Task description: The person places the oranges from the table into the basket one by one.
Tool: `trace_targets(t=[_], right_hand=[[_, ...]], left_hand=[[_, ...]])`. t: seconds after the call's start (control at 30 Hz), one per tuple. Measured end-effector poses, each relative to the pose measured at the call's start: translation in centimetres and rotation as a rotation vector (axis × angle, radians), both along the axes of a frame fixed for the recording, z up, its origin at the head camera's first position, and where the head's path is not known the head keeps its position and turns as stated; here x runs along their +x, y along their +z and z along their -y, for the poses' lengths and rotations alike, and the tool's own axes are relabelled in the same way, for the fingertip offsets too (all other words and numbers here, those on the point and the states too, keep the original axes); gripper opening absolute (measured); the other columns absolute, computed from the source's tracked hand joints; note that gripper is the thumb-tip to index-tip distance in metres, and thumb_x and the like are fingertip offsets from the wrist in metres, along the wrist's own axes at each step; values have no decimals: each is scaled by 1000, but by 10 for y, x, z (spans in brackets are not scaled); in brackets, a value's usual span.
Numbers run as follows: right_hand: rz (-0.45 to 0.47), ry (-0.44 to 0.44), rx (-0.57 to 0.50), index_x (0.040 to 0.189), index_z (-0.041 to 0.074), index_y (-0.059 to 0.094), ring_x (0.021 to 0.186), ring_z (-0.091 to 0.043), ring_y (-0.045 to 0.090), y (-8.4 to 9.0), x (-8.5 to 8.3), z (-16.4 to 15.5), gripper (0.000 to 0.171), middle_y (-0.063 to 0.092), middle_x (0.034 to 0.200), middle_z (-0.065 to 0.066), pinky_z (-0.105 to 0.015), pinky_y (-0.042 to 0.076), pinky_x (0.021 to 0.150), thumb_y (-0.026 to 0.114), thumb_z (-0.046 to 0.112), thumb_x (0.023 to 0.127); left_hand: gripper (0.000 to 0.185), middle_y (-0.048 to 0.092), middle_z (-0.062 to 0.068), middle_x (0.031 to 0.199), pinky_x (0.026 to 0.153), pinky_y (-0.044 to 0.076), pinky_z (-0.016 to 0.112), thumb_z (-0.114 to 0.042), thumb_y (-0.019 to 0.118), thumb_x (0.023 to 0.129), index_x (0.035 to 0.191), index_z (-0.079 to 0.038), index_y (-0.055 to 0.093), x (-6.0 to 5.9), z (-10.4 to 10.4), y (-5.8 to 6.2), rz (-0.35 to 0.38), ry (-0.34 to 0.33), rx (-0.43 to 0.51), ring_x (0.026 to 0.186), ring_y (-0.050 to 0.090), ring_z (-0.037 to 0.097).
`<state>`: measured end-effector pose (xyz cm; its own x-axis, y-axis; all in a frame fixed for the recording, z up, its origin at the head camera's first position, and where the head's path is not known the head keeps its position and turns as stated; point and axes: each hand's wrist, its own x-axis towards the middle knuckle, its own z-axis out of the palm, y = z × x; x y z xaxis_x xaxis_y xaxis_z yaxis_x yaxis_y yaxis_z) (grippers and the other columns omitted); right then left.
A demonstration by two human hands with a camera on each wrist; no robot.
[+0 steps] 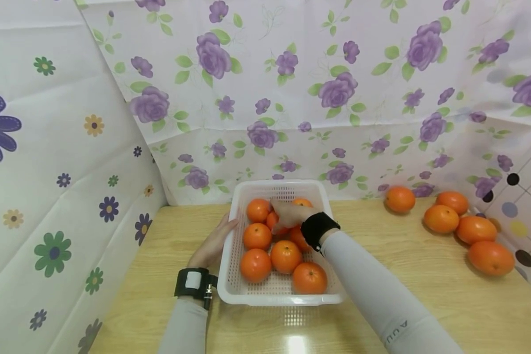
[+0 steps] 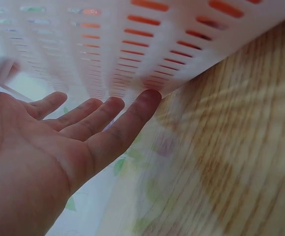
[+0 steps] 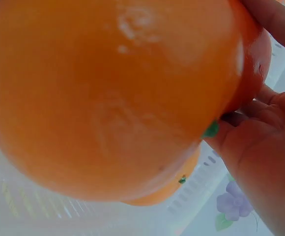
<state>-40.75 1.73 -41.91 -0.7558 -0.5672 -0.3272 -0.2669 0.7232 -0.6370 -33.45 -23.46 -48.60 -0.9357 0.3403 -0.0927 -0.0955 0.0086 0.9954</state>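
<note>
A white perforated plastic basket [image 1: 283, 299] stands on the table with several oranges in it, such as a front one [image 1: 309, 278]. My left hand [image 1: 213, 244] is at the basket's left side. In the left wrist view its fingers [image 2: 118, 130] extend fairly straight along the outer wall. My right hand [image 1: 292, 215] reaches down inside, toward the back. It grips an orange [image 1: 272, 222] between thumb and fingers, seen in the right wrist view as a redder orange [image 3: 256, 59], partly hidden behind a nearer orange [image 3: 108, 98].
Several more oranges lie on the wooden table [image 1: 380, 275] at the right, among them one at the back [image 1: 400, 199] and one nearer [image 1: 490, 258]. A flowered cloth [image 1: 265, 98] hangs behind the basket, and another patterned sheet [image 1: 70, 196] closes the left side.
</note>
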Motion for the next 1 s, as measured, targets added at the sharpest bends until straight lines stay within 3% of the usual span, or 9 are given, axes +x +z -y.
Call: trace_targets(t=[0.37,0.67,1.0], right_hand=[[4,13,-19,135,10,48,117,-26,49,-2,-1,0,57,52,125,-7,-40,41,112,81,4,89],[57,-18,-23,149,13,41,130,-25,42,0,3,2,70,48,137,-5,-46,27,125,79,3,91],[89,-35,-53,150,14,39,127,-24,44,-1,6,4,73,48,136,-5,-43,30,124,76,-4,89]], left_hand=[[64,32,25,164,99,55,58,-42,38,112,168,-32,7,-2,-1,1,-3,9,-8,134,52,45],[64,29,24,165,99,53,60,-43,37,112,168,-32,7,-1,0,-1,9,3,-3,137,48,48],[64,29,24,165,99,54,61,-42,38,112,168,-34,7,-1,0,0,13,11,-6,137,47,48]])
